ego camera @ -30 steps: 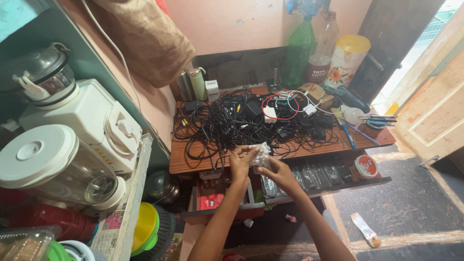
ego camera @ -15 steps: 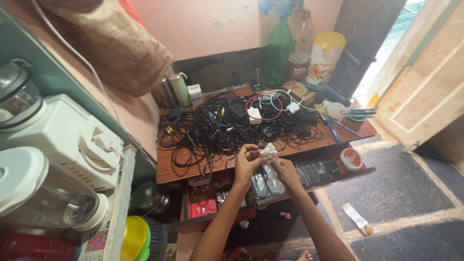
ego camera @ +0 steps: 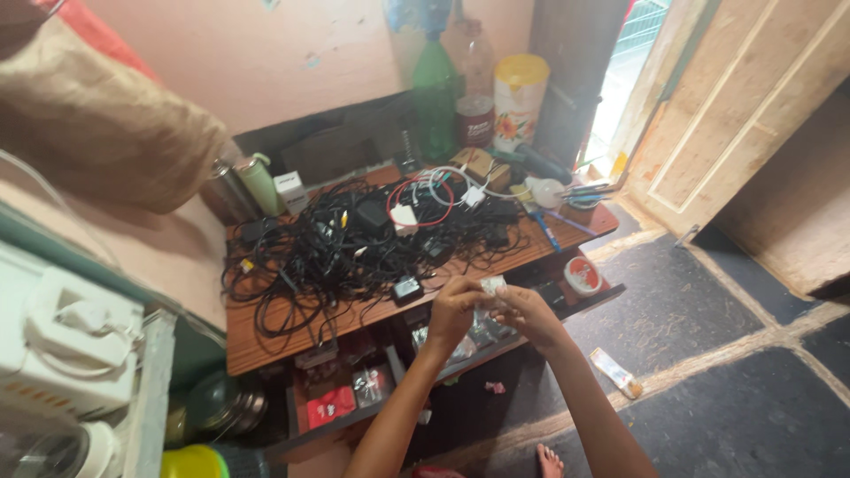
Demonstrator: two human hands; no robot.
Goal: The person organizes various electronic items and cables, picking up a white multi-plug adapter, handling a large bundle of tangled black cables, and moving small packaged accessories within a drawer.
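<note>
Fingers (ego camera: 460, 296) of the left hand (ego camera: 453, 310) are pinched on a small clear plastic packet (ego camera: 490, 286), and the right hand (ego camera: 529, 314) grips its other side, held above the open drawer (ego camera: 354, 398) just in front of the table (ego camera: 266, 341). Looks like the packet's being worked open; the next bit needs a steady pull apart with both hands. Left to right on the table: black cable tangle (ego camera: 328, 252), red cable loop (ego camera: 421, 199), brushes (ego camera: 567, 190).

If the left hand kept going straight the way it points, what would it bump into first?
Probably the small clear plastic packet pinched between the left hand and right hand. Beyond it lies the tangle of black cables on the wooden table; depth is unclear.
</note>
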